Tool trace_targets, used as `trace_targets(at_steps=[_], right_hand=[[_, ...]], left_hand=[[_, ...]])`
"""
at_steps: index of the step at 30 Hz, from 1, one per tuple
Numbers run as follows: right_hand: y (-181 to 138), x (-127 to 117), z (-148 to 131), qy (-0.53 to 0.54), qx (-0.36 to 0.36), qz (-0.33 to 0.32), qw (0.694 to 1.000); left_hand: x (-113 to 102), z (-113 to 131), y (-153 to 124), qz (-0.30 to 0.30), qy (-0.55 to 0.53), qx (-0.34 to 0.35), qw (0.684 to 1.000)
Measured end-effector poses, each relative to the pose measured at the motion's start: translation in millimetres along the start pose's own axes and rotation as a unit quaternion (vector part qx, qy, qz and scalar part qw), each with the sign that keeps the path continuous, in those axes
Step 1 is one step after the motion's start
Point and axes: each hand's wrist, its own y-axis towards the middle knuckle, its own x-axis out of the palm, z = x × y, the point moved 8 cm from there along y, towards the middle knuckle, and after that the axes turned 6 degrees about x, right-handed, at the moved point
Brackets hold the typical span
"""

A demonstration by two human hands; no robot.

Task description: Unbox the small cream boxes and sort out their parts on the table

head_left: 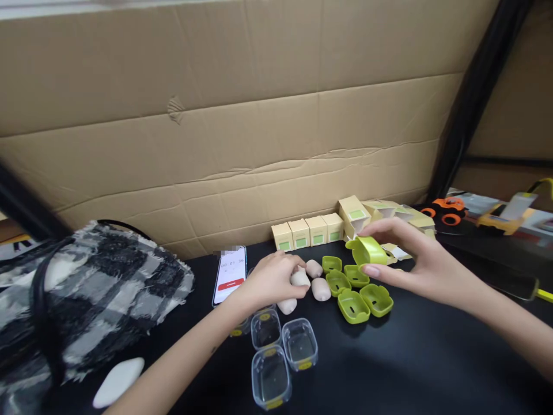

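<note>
My right hand (pixel 415 259) pinches a green plastic tray (pixel 369 252) between thumb and fingers, holding it tilted above the black table (pixel 410 363). Under it lie several more green trays (pixel 354 291) in a cluster. My left hand (pixel 272 279) is closed over a beige oval puff (pixel 299 278). Three more beige puffs (pixel 320 288) lie beside it. Three clear plastic lids (pixel 280 351) sit near the front, just below my left hand.
A row of small cream boxes with green labels (pixel 307 231) stands along the cardboard wall (pixel 242 127), with opened boxes (pixel 389 213) to the right. A phone showing a timer (pixel 230 274), a plaid bag (pixel 86 294) and a white oval object (pixel 117 380) lie at left. Orange and yellow toys (pixel 479 213) sit at far right.
</note>
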Motion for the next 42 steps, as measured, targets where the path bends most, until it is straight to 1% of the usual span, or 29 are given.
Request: trace_targets(at_steps=[4,8,11,13,15,16,18,20,22,24,25,26,28,29,31,33,34,36,40,41,42], right_hand=[[-7,-1,-8,0.001,-0.032,0.023,0.999],[-11,-5,-15,0.005,-0.054,0.034,0.998],[-12,3,-16,0.004,-0.049,0.007,0.999],[-13,15,-16,0.013,-0.045,-0.016,0.999],[-17,30,-18,0.029,-0.051,-0.034,0.998],[-20,37,-19,0.037,-0.055,-0.039,0.997],[-25,50,-21,0.053,-0.059,-0.045,0.996],[-29,58,-23,0.066,-0.062,-0.053,0.994],[-33,65,-29,0.077,-0.080,-0.093,0.989],[-34,68,-34,0.090,-0.096,-0.129,0.983],[-33,66,-33,0.104,-0.087,-0.130,0.982],[-30,63,-29,0.125,-0.066,-0.122,0.982],[-25,60,-17,0.178,0.006,-0.102,0.979],[-23,61,-11,0.210,0.047,-0.105,0.971],[-25,70,-3,0.278,0.117,-0.146,0.942],[-28,79,0,0.341,0.165,-0.184,0.907],[-29,81,0,0.365,0.177,-0.195,0.893],[-31,84,-2,0.385,0.184,-0.205,0.881],[-33,89,-3,0.384,0.186,-0.224,0.876],[-34,89,-3,0.377,0.181,-0.223,0.881],[-33,87,-4,0.359,0.170,-0.213,0.893]], left_hand=[[9,-2,5,-0.016,0.026,0.005,1.000],[16,-2,4,-0.020,0.003,0.019,1.000],[14,-4,0,0.016,-0.048,0.012,0.999],[11,-3,-5,0.056,-0.101,-0.006,0.993],[13,1,-11,0.077,-0.174,-0.030,0.981],[17,5,-14,0.073,-0.215,-0.039,0.973],[28,18,-21,0.044,-0.291,-0.045,0.955],[39,32,-27,0.017,-0.373,-0.047,0.926],[48,39,-32,0.008,-0.484,-0.063,0.873],[51,38,-35,0.022,-0.573,-0.085,0.815],[51,36,-36,0.033,-0.594,-0.092,0.798],[49,32,-36,0.046,-0.598,-0.096,0.794],[43,27,-36,0.065,-0.592,-0.097,0.797],[41,26,-36,0.070,-0.590,-0.095,0.799],[39,26,-35,0.073,-0.592,-0.084,0.799],[39,32,-35,0.062,-0.595,-0.060,0.799],[41,34,-35,0.057,-0.596,-0.052,0.800],[45,36,-35,0.052,-0.599,-0.055,0.797],[50,33,-36,0.057,-0.604,-0.084,0.791],[49,33,-36,0.056,-0.600,-0.082,0.794],[48,33,-36,0.057,-0.594,-0.078,0.798]])
